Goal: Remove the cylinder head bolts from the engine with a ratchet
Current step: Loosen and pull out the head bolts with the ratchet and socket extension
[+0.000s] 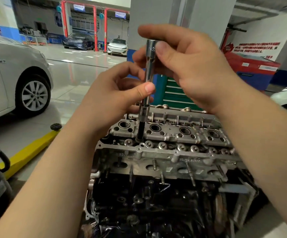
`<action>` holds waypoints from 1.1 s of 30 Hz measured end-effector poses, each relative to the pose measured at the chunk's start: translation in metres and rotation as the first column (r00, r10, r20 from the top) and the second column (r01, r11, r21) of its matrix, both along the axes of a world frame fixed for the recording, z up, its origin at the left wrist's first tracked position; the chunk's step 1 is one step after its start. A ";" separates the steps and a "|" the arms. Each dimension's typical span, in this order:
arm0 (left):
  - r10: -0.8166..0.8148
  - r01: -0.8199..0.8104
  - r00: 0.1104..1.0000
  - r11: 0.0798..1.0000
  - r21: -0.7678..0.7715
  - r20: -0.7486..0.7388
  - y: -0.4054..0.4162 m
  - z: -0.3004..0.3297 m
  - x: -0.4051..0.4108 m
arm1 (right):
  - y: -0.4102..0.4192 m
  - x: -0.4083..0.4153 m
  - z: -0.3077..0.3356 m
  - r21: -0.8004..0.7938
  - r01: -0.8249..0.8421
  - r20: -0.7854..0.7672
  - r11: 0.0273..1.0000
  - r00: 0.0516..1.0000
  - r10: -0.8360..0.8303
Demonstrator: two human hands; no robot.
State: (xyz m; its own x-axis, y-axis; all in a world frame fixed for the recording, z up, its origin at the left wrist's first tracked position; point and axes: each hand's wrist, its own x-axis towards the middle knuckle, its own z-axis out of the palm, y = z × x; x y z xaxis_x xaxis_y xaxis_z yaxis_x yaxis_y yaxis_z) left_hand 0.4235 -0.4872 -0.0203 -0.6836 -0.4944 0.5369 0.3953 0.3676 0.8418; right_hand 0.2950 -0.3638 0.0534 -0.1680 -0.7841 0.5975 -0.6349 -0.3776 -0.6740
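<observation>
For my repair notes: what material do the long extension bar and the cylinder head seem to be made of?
Extension bar: probably chrome-plated steel, since it is bright and mirror-like with sharp highlights; its lower tip looks black, perhaps a separate bit. Cylinder head: likely cast aluminium, judging by the dull, pale grey, slightly rough surface with machined flat faces. Neither can be confirmed by sight alone.

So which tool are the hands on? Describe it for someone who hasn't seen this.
Find the bare engine at centre. From a hole near its top left rises a slim chrome extension bar, upright, gripped by the left hand and right hand. It is the only tall shiny rod there.
</observation>
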 end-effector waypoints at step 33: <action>0.590 -0.581 0.796 0.684 -0.441 -0.133 -0.010 -0.085 0.047 | -0.043 0.037 -0.009 0.019 -0.021 0.588 1.000 0.809 0.006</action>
State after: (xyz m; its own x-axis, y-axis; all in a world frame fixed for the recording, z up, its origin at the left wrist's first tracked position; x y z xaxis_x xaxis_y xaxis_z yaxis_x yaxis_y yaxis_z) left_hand 0.4703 -0.4969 -0.1058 -0.3482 -0.5118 0.7853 -0.0417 0.8454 0.5325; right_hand 0.3321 -0.4068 0.0442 -0.4704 -0.8015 0.3691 -0.1092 -0.3622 -0.9257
